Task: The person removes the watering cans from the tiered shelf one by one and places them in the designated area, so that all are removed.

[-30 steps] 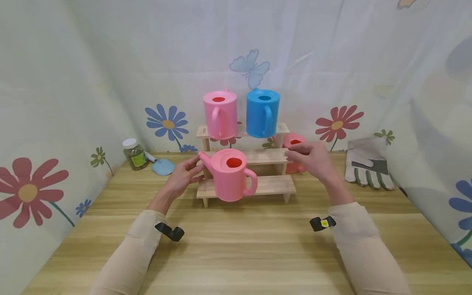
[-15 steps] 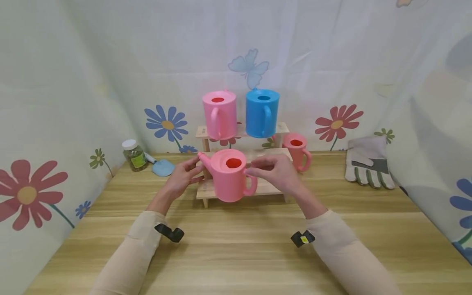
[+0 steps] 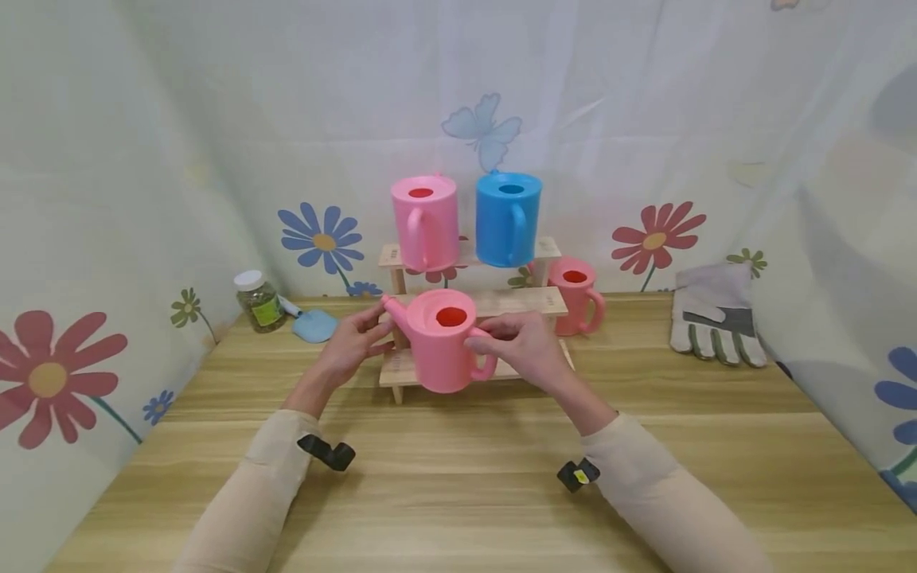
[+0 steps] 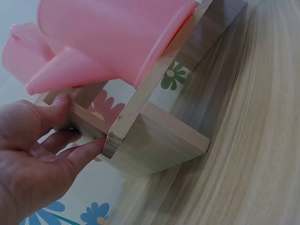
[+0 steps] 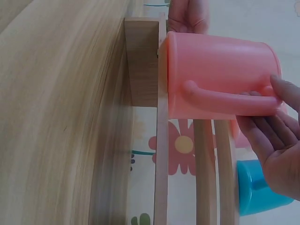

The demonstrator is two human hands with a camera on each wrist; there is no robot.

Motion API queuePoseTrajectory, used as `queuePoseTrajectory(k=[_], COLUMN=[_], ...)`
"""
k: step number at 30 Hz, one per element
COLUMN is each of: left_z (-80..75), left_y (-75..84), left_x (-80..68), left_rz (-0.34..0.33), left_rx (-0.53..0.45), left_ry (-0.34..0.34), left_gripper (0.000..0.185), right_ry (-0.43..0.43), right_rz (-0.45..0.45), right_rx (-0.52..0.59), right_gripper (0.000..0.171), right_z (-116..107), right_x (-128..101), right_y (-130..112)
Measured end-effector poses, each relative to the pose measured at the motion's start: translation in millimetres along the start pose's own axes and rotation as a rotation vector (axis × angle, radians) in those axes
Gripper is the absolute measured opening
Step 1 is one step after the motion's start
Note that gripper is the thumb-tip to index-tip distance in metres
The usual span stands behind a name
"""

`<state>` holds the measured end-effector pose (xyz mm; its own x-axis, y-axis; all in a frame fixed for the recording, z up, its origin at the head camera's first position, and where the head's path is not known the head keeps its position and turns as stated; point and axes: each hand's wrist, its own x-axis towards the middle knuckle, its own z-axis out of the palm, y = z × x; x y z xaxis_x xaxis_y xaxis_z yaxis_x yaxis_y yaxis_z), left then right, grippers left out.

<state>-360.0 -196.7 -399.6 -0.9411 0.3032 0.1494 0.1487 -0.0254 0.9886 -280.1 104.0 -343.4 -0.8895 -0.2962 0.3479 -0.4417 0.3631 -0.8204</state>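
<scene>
Your left hand [image 3: 353,347] braces the wooden step shelf [image 3: 533,304], fingers straight on its post. Right hand [image 3: 521,348] curls at the pink watering can [image 3: 442,341] handle (can on lowest step).

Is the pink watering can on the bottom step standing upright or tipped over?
Upright. The pink watering can stands on the lowest step of the wooden rack, its round top opening facing up and its spout slanting up to the left.

My head cam: high, facing forward-down over table [image 3: 458,493], wide. Left wrist cam: close, low, beside wooden shelf [image 4: 154,140]. Right wrist cam: close, rolled sideways. All share pink watering can [image 3: 447,342] on shelf.
</scene>
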Motion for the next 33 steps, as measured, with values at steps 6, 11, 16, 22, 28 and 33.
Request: queuePoseTrajectory(k=[6,11,16,22,28,33], left_z=[-0.9,-1.1,-0.7,6.3,6.9,3.3], left_y=[1.6,1.9,2.3,18.7,22.7,15.0], left_x=[-0.9,-1.8,-2.3,-9.7,-12.4,-9.4], left_rz=[-0.009,-0.012,-0.013,-0.031,-0.021,-0.011], left_rx=[0.005,-0.003,0.011,0.025,0.014,-0.001], left_ry=[-0.003,-0.006,-0.005,-0.035,-0.06,-0.062], left_gripper=[0.056,0.056,0.056,0.052,0.053,0.053], right_ry=[0.006,0.018,0.045,0.064,0.145,0.218], right_rz=[0.015,0.043,0.033,-0.021,-0.047,-0.033], right_rx=[0.035,0.017,0.009,-0.009,-0.075,-0.141], right_gripper=[0.027,0.027,0.028,0.031,0.03,0.026], right_z=[1,0,-12,-57,-106,-143], right_x=[-1,-2,-6,-22,-42,-62], right_y=[-2,-4,-16,-45,-66,-74])
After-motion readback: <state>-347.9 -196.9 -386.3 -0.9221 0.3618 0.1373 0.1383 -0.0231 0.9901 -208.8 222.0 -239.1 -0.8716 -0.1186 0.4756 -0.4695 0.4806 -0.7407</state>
